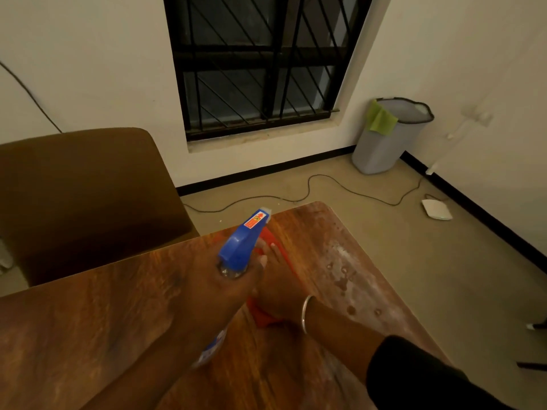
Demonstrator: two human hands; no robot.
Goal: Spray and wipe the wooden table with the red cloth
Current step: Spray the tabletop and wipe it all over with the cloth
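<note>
The spray bottle (pixel 242 241) is gripped in the left hand (pixel 219 288), its long axis running toward one o'clock, nozzle aimed at the far corner of the wooden table (pixel 340 255). The red cloth (pixel 266 316) is pressed flat under the right hand (pixel 281 285), fingers extended, just at three o'clock of the bottle and nearer the wet patch (pixel 343 276)

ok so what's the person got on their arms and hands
The right arm has a black sleeve pushed up the forearm and a thin silver bangle at the wrist. The left hand and forearm are bare, with no sleeve or jewellery showing.
</note>
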